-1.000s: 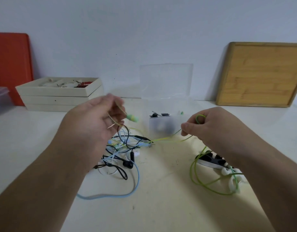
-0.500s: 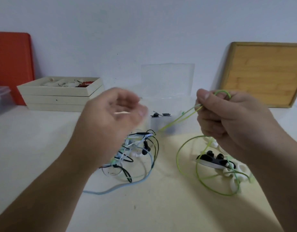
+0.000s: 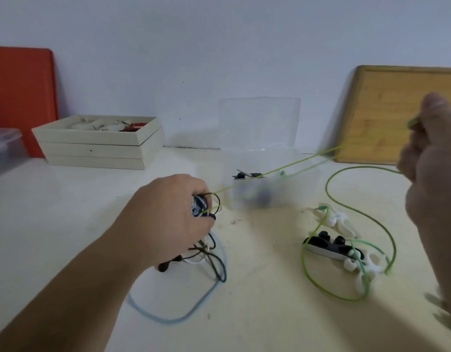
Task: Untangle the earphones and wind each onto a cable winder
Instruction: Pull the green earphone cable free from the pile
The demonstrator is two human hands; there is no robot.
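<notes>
Above the cream counter (image 3: 66,212), the left hand (image 3: 168,219) grips the tangled earphone bundle (image 3: 200,209) while the right hand (image 3: 432,158) pinches a taut thin green earphone cable (image 3: 277,171).

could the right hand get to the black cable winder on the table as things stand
Probably not right away. The right hand is raised and pinching the taut green cable, so it is occupied. The black winder lies below it, with green loops draped over and around it; nothing solid blocks the way down.

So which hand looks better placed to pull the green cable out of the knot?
The right hand: it pinches the green cable stretched taut, while the left hand grips the tangle.
</notes>
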